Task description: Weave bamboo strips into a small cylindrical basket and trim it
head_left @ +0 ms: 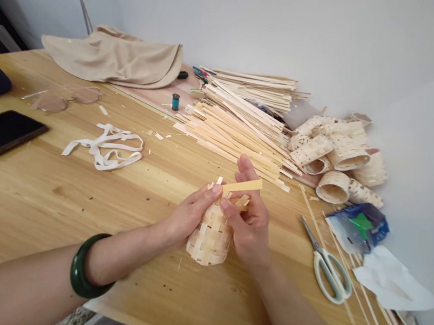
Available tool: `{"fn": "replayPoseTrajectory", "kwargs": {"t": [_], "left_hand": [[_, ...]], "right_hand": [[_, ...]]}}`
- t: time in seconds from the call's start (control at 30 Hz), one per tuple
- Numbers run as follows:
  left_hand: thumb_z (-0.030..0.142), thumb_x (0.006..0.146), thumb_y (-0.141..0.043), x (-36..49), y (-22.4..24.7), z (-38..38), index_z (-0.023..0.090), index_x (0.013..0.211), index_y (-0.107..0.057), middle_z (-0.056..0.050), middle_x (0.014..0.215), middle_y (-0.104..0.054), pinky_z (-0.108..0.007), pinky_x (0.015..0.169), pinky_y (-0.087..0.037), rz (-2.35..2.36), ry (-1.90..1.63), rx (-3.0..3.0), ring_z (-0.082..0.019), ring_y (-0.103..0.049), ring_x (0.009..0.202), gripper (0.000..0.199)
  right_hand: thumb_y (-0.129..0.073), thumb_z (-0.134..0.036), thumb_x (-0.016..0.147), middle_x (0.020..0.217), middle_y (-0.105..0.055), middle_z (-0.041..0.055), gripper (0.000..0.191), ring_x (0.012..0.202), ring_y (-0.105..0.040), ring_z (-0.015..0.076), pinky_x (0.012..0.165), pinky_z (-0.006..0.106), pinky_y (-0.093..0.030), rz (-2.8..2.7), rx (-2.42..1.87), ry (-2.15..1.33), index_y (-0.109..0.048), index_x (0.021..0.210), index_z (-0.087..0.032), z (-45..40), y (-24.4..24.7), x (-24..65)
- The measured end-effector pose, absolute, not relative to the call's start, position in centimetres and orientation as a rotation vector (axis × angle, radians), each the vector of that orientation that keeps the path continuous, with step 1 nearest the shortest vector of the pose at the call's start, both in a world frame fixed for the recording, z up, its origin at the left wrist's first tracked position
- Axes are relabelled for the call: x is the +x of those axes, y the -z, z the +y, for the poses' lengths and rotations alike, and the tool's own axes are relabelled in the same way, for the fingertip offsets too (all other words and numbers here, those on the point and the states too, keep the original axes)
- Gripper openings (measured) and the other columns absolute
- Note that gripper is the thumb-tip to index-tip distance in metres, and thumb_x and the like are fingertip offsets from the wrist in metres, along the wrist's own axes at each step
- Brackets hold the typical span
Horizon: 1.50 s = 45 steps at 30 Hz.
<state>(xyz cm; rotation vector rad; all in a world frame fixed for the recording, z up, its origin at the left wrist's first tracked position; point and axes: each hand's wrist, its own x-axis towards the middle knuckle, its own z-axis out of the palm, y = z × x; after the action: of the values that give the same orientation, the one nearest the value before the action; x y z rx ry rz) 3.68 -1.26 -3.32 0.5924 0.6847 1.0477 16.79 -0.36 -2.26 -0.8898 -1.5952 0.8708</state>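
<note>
Your L hand (pixel 192 214) and R hand (pixel 247 222) are clamped together on a woven wood-strip basket (pixel 211 237), near centre over the table (pixel 42 201). Hands hide most of its top edge; a loose strip (pixel 242 186) sticks out right. Can't tell if base touches table.

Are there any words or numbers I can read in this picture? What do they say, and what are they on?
No words, numbers or signs can be read here.
The blue and green plastic packet: any printing on it is too small and blurred to read.
The spool of teal thread: no readable label.
The woven strip basket: no writing shows.
</note>
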Motion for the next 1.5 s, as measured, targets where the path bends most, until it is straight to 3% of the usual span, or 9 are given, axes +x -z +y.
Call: {"fn": "replayPoseTrajectory", "kwargs": {"t": [0.17,0.33,0.5,0.67,0.8,1.03,1.23,1.33,1.5], "left_hand": [[0.057,0.084,-0.072,3.7,3.3,-1.2,0.019,0.112,-0.068,-0.007,0.105,-0.078,-0.036,0.089,-0.056,0.682,-1.03,0.559,-0.028,-0.071,0.108,0.048],[0.051,0.081,-0.075,3.7,3.1,-1.3,0.02,0.116,-0.064,-0.006,0.109,-0.076,-0.035,0.086,-0.056,0.735,-1.075,0.522,-0.027,-0.071,0.105,0.048],[0.045,0.078,-0.077,3.0,2.5,-1.2,0.026,0.137,-0.054,-0.004,0.124,-0.07,-0.032,0.087,-0.054,0.936,-1.236,0.658,-0.025,-0.066,0.11,0.067],[0.043,0.077,-0.077,2.7,2.5,-1.1,0.025,0.14,-0.052,-0.005,0.123,-0.069,-0.036,0.094,-0.051,0.922,-1.264,0.729,-0.026,-0.064,0.112,0.07],[0.055,0.081,-0.07,3.0,2.5,-1.3,0.023,0.137,-0.054,-0.007,0.119,-0.071,-0.041,0.096,-0.051,0.878,-1.303,0.669,-0.03,-0.065,0.113,0.066],[0.053,0.077,-0.078,3.4,2.2,-1.3,0.018,0.125,-0.062,-0.009,0.117,-0.073,-0.039,0.094,-0.054,0.946,-1.355,0.691,-0.03,-0.067,0.112,0.062],[0.061,0.078,-0.075,2.8,2.8,0.0,0.018,0.111,-0.07,-0.008,0.104,-0.078,-0.037,0.088,-0.057,0.915,-1.287,0.586,-0.028,-0.071,0.102,0.054],[0.056,0.079,-0.076,2.7,2.8,0.2,0.019,0.12,-0.066,-0.007,0.105,-0.078,-0.036,0.088,-0.057,0.929,-1.252,0.546,-0.027,-0.071,0.103,0.056],[0.05,0.083,-0.072,2.7,3.3,0.0,0.022,0.136,-0.056,-0.008,0.12,-0.073,-0.041,0.096,-0.056,0.962,-1.305,0.586,-0.026,-0.069,0.109,0.062]], "right_hand": [[-0.068,-0.023,0.091,0.163,-0.041,-0.0033,0.005,0.155,-0.032,0.0265,0.126,0.055,-0.029,-1.651,-0.843,-0.811,-0.067,0.089,-0.027,-0.3,2.4,16.9],[-0.068,-0.027,0.089,0.156,-0.049,0.0063,0.008,0.15,-0.039,0.0305,0.124,0.059,-0.03,-1.605,-0.992,-0.473,-0.06,0.09,-0.026,-0.7,2.9,16.3],[-0.065,-0.039,0.093,0.147,-0.054,0.0094,0.03,0.144,-0.046,0.0274,0.123,0.055,-0.036,-1.429,-0.942,-0.598,-0.058,0.12,-0.027,-1.0,3.4,15.7],[-0.057,-0.029,0.099,0.138,-0.061,0.0056,0.01,0.136,-0.054,0.0258,0.118,0.053,-0.041,-1.385,-0.877,-0.633,-0.066,0.102,-0.027,-1.2,2.5,15.6],[-0.06,-0.018,0.094,0.128,-0.064,0.0061,0.01,0.127,-0.058,0.0249,0.114,0.054,-0.044,-1.477,-0.826,-0.559,-0.067,0.097,-0.025,-1.2,1.8,15.8],[-0.06,-0.018,0.092,0.123,-0.064,0.0081,0.01,0.119,-0.061,0.0258,0.107,0.052,-0.047,-1.573,-0.806,-0.522,-0.064,0.099,-0.024,-0.9,2.5,16.2],[-0.054,-0.028,0.099,0.138,-0.059,0.01,0.022,0.128,-0.058,0.0261,0.105,0.047,-0.051,-1.573,-0.861,-0.747,-0.065,0.118,-0.026,-0.1,3.2,16.5],[-0.055,-0.034,0.101,0.15,-0.052,0.0086,0.029,0.132,-0.056,0.0253,0.107,0.045,-0.051,-1.535,-0.96,-0.858,-0.061,0.128,-0.029,-0.4,3.7,16.1],[-0.067,-0.046,0.093,0.169,-0.027,0.0057,0.085,0.151,-0.039,0.0244,0.12,0.046,-0.043,-1.403,-0.946,-1.131,-0.016,0.161,-0.038,-1.3,4.6,15.0]]}}
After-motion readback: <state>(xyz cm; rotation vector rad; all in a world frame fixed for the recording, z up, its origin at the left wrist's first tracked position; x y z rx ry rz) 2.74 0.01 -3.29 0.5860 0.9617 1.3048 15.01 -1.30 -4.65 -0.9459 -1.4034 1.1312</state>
